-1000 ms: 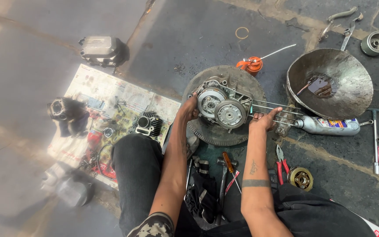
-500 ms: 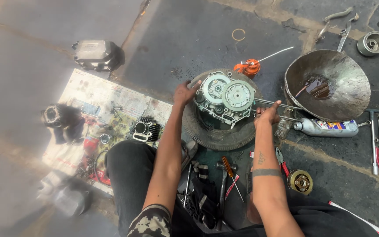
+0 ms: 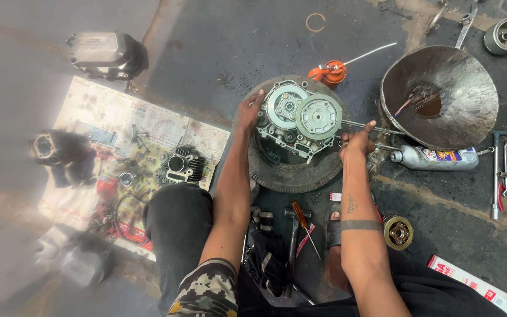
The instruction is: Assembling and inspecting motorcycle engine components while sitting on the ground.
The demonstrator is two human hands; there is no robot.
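Concrete floor, dark, oil-stained and gritty, is filling the whole frame; no walls are showing. Slightly above centre, an engine case with two round silver discs on top is sitting on a worn toothed ring lying flat on the floor. The left hand is pressing against the case's left edge, fingers curled onto it. The right hand is lying at the case's right edge, thumb raised and fingers folded together around one of the thin metal rods sticking out toward the right; how firmly it is pinching I cannot tell. At upper right, a battered metal bowl is holding a rusty brown puddle, and a silver bottle is lying on its side just below it. An orange oil can with a long spout is standing just above the case. At left, a spread sheet of printed paper is carrying small parts and a finned cylinder; a grey cover is resting in the upper left. Below the ring, near the person's knee, a hammer and a screwdriver are lying side by side. A T-handle wrench is lying at the right edge, and a brass-coloured round part is sitting beside the right forearm.
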